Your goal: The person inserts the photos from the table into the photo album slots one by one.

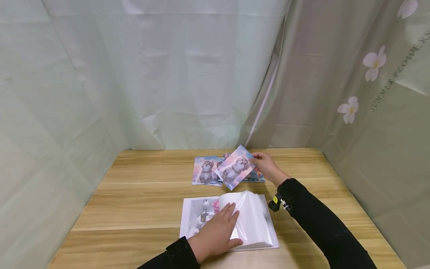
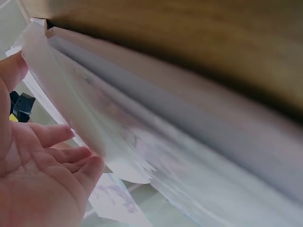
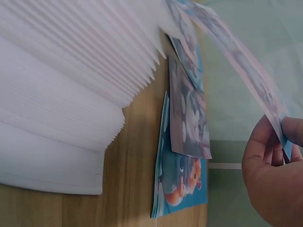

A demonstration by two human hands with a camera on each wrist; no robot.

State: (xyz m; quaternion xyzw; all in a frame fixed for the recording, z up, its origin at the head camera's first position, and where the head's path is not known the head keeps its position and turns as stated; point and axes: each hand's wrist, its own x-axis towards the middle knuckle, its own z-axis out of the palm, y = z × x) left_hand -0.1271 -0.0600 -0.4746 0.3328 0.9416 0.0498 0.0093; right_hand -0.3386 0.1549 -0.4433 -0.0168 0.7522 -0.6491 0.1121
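Note:
An open album [image 1: 246, 220] with clear sleeve pages lies on the table near its front. My left hand [image 1: 215, 231] rests on the album with fingers spread, across the gutter between a picture page and a blank sleeve; in the left wrist view the hand [image 2: 47, 165] is against the page edges. Above the table, behind the album, my right hand [image 1: 267, 166] pinches the right edge of a kitten card [image 1: 235, 168], which is tilted. In the right wrist view, thumb and fingers of the hand [image 3: 274, 165] grip that card [image 3: 241, 61] by its end.
Behind the album lie several other cards: a kitten card [image 1: 205, 171] at left, and a grey-pink card [image 3: 189, 113] over an orange-animal card [image 3: 184, 182] in the right wrist view. Pale curtains [image 1: 188, 74] hang behind and beside the wooden table [image 1: 141, 201].

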